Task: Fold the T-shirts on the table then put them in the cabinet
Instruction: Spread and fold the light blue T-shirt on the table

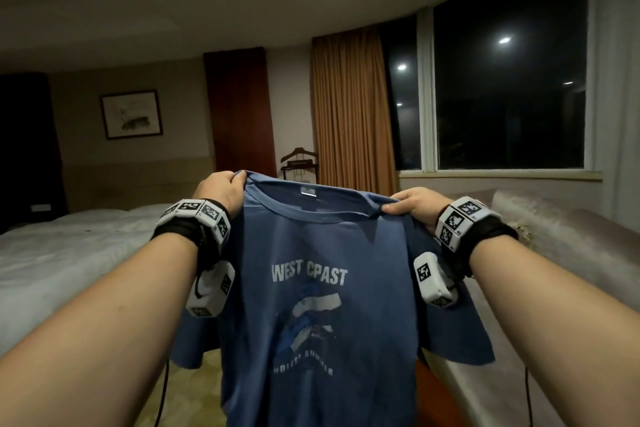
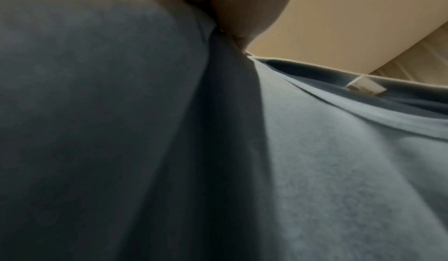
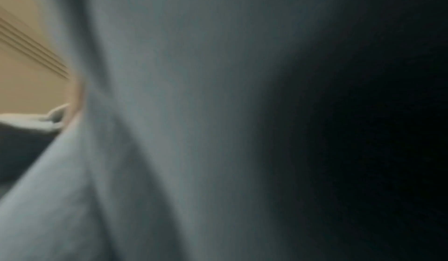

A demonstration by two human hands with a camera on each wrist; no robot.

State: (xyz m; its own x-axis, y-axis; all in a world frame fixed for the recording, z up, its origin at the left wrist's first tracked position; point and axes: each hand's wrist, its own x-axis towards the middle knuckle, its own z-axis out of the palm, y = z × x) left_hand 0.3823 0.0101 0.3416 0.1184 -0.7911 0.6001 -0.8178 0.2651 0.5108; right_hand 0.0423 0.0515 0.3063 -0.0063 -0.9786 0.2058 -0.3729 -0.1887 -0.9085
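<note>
A blue T-shirt (image 1: 322,315) with white "WEST COAST" print hangs in the air in front of me, its front facing me. My left hand (image 1: 221,189) grips its left shoulder and my right hand (image 1: 414,204) pinches its right shoulder, both at chest height. The sleeves droop behind my wrists. In the left wrist view the T-shirt (image 2: 327,169) fills the frame, with its collar and white label at upper right and my fingers (image 2: 242,12) holding the cloth at the top. The right wrist view shows only blurred T-shirt (image 3: 157,131) fabric. No table or cabinet is in view.
A white bed (image 1: 62,253) lies to the left. A pale sofa (image 1: 561,236) runs along the right under a dark window (image 1: 509,87). A brown curtain (image 1: 349,107) and a wooden valet stand (image 1: 299,163) are behind the shirt. Patterned carpet (image 1: 197,388) lies below.
</note>
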